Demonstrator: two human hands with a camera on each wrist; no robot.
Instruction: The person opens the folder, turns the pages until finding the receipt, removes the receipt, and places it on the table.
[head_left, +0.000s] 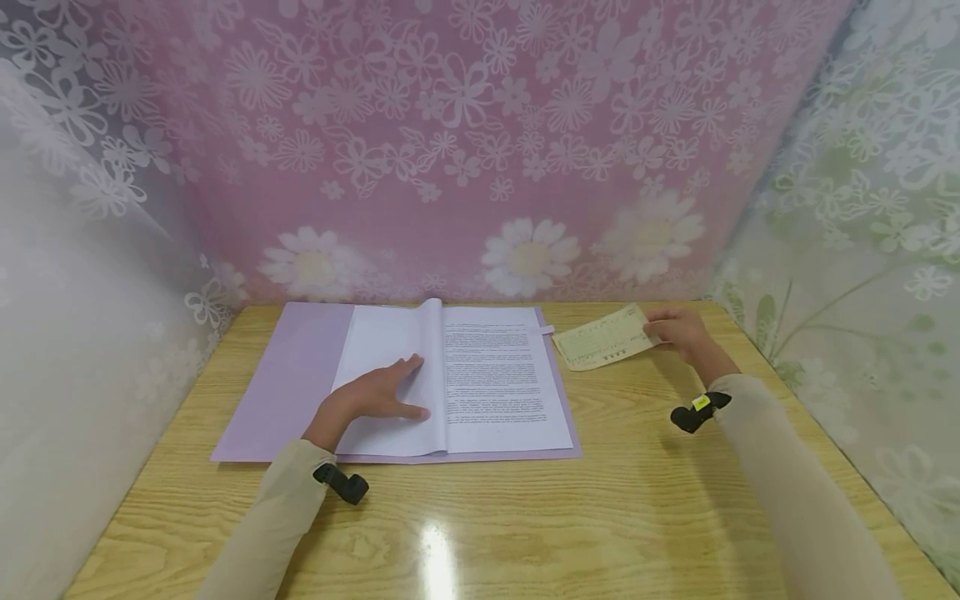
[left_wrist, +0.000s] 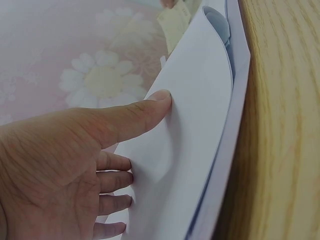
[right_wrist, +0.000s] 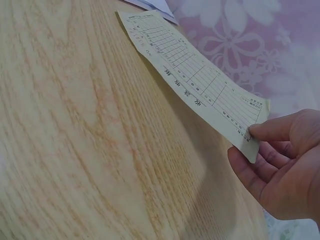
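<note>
A lilac folder (head_left: 277, 375) lies spread on the wooden table, with printed sheets (head_left: 491, 379) on its right side. Turned-over white pages (left_wrist: 195, 95) curl up along the middle. My left hand (head_left: 378, 396) rests on these pages, fingers and thumb extended and spread against the paper. To the right of the folder, my right hand (head_left: 681, 332) pinches a pale yellow receipt slip (right_wrist: 195, 75) by one end, thumb on top and fingers beneath. The slip is tilted, its held end raised above the table, and it carries a printed grid and Chinese characters.
A small pale tab (head_left: 546, 330) sticks out from the folder's right edge. Behind the table (head_left: 525, 525) hangs a pink flowered curtain (head_left: 465, 167), and pale flowered curtains (head_left: 885, 250) stand close along both sides.
</note>
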